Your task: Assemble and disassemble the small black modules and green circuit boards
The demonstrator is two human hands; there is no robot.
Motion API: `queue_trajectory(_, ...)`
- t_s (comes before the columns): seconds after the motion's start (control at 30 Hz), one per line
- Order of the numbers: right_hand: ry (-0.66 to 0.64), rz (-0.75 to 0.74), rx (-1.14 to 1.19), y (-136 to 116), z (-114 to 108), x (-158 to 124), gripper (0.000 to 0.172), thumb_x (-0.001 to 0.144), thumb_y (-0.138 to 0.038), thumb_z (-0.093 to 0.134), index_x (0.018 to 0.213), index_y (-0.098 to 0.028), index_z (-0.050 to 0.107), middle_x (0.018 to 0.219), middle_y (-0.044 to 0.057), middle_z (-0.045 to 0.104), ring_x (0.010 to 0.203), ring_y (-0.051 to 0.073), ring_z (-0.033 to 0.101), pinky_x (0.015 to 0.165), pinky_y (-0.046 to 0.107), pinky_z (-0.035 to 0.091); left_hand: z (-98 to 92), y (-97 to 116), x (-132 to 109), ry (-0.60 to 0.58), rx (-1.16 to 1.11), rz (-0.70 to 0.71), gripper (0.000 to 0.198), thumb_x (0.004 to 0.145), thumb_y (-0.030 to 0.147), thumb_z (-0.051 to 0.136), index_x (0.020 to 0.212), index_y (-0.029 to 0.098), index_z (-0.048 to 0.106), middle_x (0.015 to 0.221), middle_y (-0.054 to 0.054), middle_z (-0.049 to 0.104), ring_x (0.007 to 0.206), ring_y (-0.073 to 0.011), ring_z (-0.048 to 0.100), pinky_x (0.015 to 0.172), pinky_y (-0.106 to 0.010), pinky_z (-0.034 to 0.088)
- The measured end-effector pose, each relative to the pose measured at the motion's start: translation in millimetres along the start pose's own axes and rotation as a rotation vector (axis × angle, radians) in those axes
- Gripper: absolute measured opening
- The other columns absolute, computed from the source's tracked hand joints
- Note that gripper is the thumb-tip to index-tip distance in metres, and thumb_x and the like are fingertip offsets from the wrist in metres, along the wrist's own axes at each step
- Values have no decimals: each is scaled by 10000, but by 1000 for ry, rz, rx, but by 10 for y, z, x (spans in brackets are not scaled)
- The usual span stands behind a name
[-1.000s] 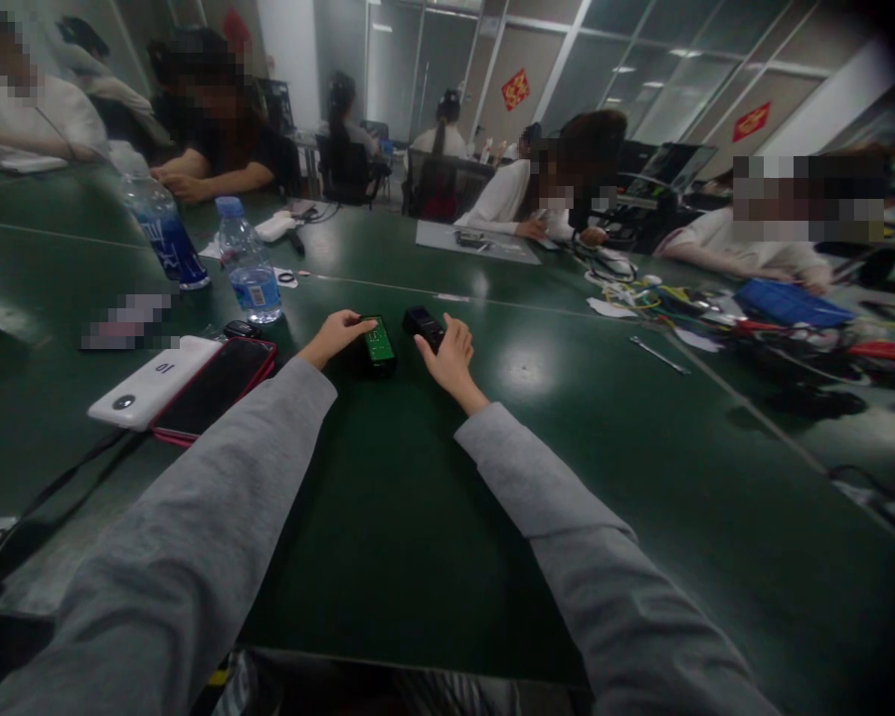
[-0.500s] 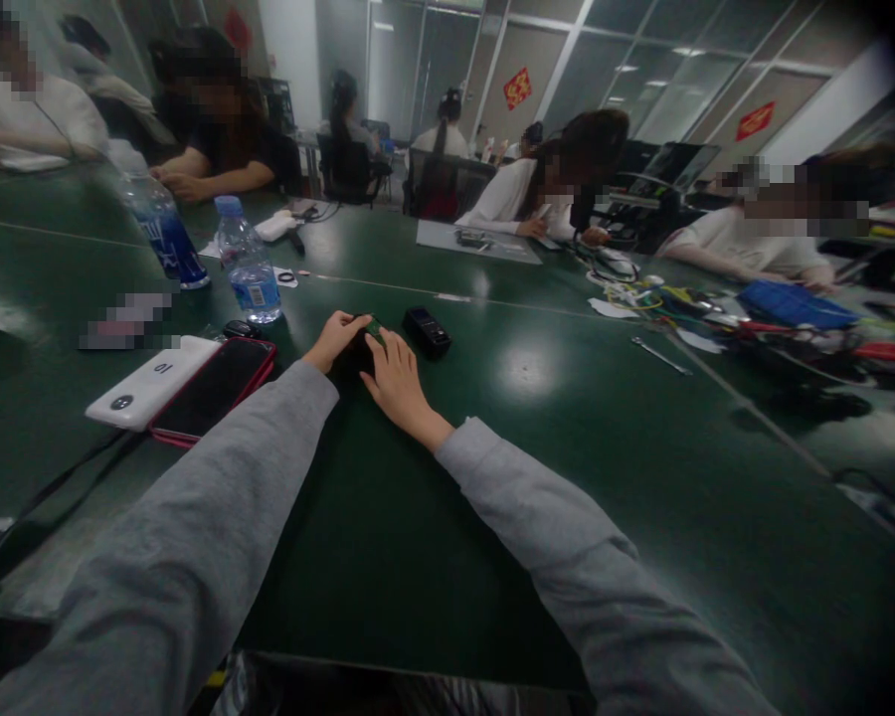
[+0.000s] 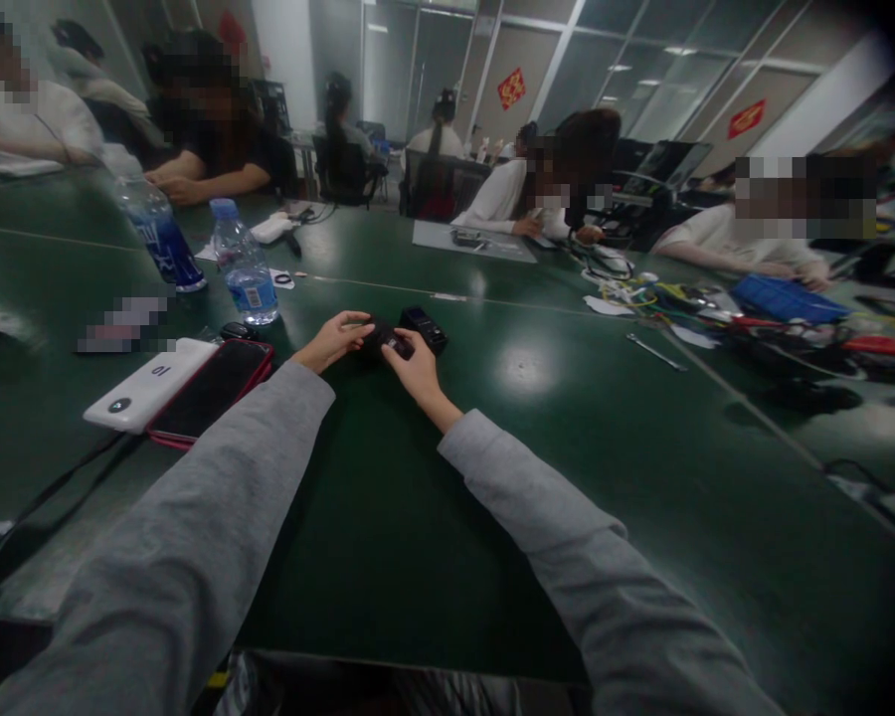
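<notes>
A small dark box-shaped object is held just above the green table between both hands; its exact kind is too dark to make out. My left hand grips its left end, thumb and fingers closed on it. On the right end, my right hand pinches it with thumb and fingers. Right behind my right fingers stands a second black device with what looks like a small screen. Fingers hide part of both objects.
Left of my hands lie a red-edged phone, a white power bank and a water bottle, with a blue-labelled bottle behind. Rightward are a wrench, tangled cables and a blue box. People sit across the table.
The green part seen at my fingertips earlier is out of sight, and the dark object shows instead. My right hand has shifted slightly right and turned, its fingers now pinching the object's right end.
</notes>
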State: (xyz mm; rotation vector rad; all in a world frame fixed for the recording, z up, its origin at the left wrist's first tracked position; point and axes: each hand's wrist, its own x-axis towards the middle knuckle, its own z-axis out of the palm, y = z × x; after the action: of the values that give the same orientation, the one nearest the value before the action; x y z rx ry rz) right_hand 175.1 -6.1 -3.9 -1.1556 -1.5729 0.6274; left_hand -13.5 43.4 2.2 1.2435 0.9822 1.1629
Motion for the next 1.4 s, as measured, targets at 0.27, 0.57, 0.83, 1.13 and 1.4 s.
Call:
queue_trajectory(0.27,-13,78,30,12,26,-5,330,893,-367,579,1158,-171,594,1140,100,660,1033,193,632,938,360,493,65,26,-39,60,238,124,518,655,361,804,1090,162,603,1091,-105,697,976,-213,652,838,-354,536)
queue_trajectory(0.57,32,158,-19,9,36,1,368,964,-436,451,1169,-160,582,1142,119,662,1054,209,633,934,356,484,57,-108,50,80,326,209,369,793,375,665,1077,140,645,896,-63,709,829,-166,657,813,-317,515)
queue_trajectory(0.83,-23,149,-119,-39,7,-31,351,992,-425,403,1136,-173,600,1062,110,689,976,228,659,897,390,496,22,-150,61,99,352,238,394,823,460,628,1085,168,665,980,-77,703,855,-177,653,746,-296,524)
queue_trajectory(1.13,-104,-36,-216,-136,23,-98,514,981,-471,412,1365,-133,458,1300,158,578,1173,248,576,1012,424,452,-10,-194,117,152,372,244,425,823,495,615,1074,155,662,1058,-103,691,965,-208,650,825,-346,532)
queue_trajectory(1.4,-214,-277,-556,-114,98,-158,653,925,-350,541,1472,-71,319,1460,239,365,1325,325,423,1055,464,409,75,-130,57,80,244,220,602,785,490,675,1251,125,567,1159,-140,677,1085,-218,641,986,-361,479)
